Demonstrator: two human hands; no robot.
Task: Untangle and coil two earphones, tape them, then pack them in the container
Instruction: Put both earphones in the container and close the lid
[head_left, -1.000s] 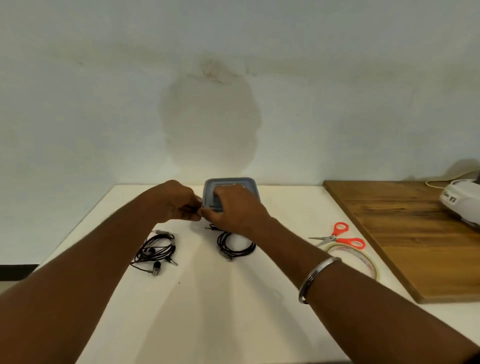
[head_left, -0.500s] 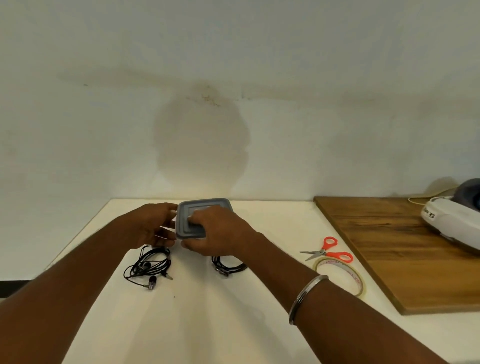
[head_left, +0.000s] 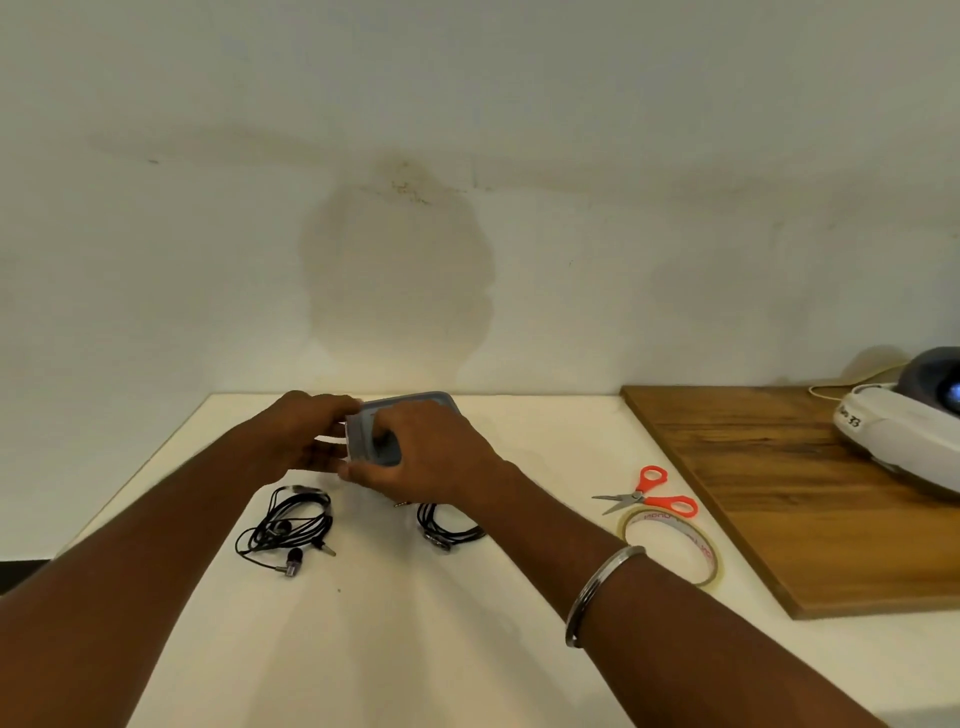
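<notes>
- Both hands grip the grey container (head_left: 387, 434) above the desk (head_left: 545, 452), near its far edge: left hand (head_left: 306, 441) at its left side, right hand (head_left: 431, 457) over the lid.
- Tangled earphone (head_left: 285, 530) and coiled earphone (head_left: 441, 527) lie on the desk beneath.

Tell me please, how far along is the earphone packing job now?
Done: nothing visibly taped; the right black earphone looks loosely coiled. In hand: left hand and right hand hold the grey-lidded plastic container, lid on. Left: the tangled black earphone needs coiling; clear tape roll and orange-handled scissors lie untouched; then packing.
</notes>
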